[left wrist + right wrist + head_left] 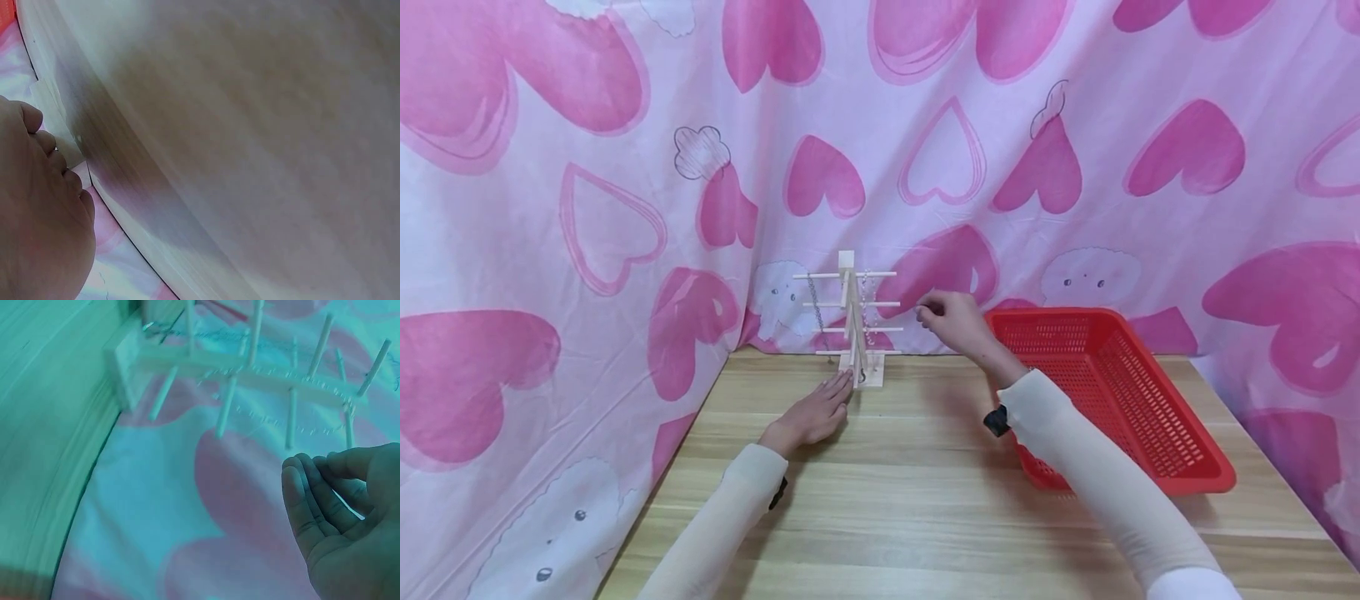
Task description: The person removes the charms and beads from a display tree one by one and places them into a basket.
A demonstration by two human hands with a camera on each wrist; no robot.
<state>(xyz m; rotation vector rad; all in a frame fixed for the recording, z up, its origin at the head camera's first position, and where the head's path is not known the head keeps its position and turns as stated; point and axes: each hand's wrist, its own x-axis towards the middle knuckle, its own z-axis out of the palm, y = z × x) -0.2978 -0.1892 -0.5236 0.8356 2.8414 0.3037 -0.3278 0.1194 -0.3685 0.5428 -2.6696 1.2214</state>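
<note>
Left hand [815, 412] flat, right hand [951, 321] raised, curled

We see the left hand [37, 219] at the lower left, its fingers [47, 144] lying straight against a pale wooden piece [62, 134] at the table [262, 144] edge.

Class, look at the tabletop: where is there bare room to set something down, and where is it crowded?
Bare wood lies on the table between the two forearms, and left of the left hand toward the curtain. It is crowded at the back, where the wooden rack, the right hand and the red basket sit close.
</note>
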